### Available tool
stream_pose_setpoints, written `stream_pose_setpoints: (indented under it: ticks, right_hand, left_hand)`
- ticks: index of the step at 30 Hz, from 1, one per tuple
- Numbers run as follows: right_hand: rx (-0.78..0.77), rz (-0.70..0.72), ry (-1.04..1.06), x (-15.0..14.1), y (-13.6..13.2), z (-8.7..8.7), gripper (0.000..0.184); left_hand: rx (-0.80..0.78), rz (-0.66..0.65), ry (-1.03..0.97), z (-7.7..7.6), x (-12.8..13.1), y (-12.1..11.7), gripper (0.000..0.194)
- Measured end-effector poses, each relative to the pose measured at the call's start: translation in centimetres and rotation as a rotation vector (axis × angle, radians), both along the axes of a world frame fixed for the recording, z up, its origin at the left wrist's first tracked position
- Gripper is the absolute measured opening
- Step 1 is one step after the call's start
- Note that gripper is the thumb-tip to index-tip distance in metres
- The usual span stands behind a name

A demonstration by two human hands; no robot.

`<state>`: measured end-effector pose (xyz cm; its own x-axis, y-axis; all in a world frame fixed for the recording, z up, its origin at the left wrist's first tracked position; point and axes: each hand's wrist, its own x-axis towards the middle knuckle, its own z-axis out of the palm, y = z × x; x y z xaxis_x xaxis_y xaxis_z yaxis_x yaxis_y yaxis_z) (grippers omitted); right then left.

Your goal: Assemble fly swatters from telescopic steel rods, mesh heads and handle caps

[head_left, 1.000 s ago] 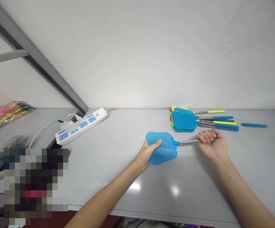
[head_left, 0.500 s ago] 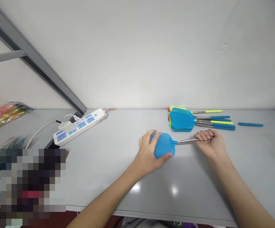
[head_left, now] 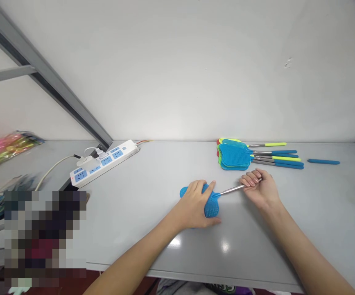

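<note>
A blue mesh fly swatter (head_left: 211,207) lies on the grey table (head_left: 165,213) in front of me. My left hand (head_left: 197,203) rests palm-down over its head, fingers wrapped around it, hiding most of the mesh. My right hand (head_left: 258,189) is closed around its metal shaft (head_left: 231,190), which runs from the head toward my right fist. The shaft's far end is hidden inside the fist.
A stack of blue, green and red fly swatters (head_left: 235,155) lies at the back right, with a loose blue handle sleeve (head_left: 323,161) further right. A white power strip (head_left: 103,162) with plugs sits at the back left. Coloured packets (head_left: 8,145) lie at the far left.
The swatter has slid left and toward me. My left hand went from gripping the head's edge to covering it, and my right hand followed leftward along the shaft.
</note>
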<state>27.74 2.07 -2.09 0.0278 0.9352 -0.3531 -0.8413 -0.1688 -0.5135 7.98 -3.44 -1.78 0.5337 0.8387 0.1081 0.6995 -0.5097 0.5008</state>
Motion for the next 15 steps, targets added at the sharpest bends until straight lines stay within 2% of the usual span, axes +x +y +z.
stream_pose_setpoints:
  ticks: [7, 11, 15]
  right_hand:
    - [-0.007, -0.024, -0.014, 0.1, -0.3, 0.4, 0.028]
    - [0.076, -0.067, -0.091, -0.4, -1.0, 1.3, 0.031]
    - [0.178, 0.007, -0.075, -0.6, -1.6, 2.0, 0.036]
  left_hand:
    - [-0.010, 0.023, 0.007, -0.5, 1.3, -0.5, 0.058]
    - [-0.011, 0.016, -0.004, -0.6, 1.5, -0.6, 0.053]
    - [-0.021, 0.007, -0.013, -0.8, 1.4, -0.6, 0.054]
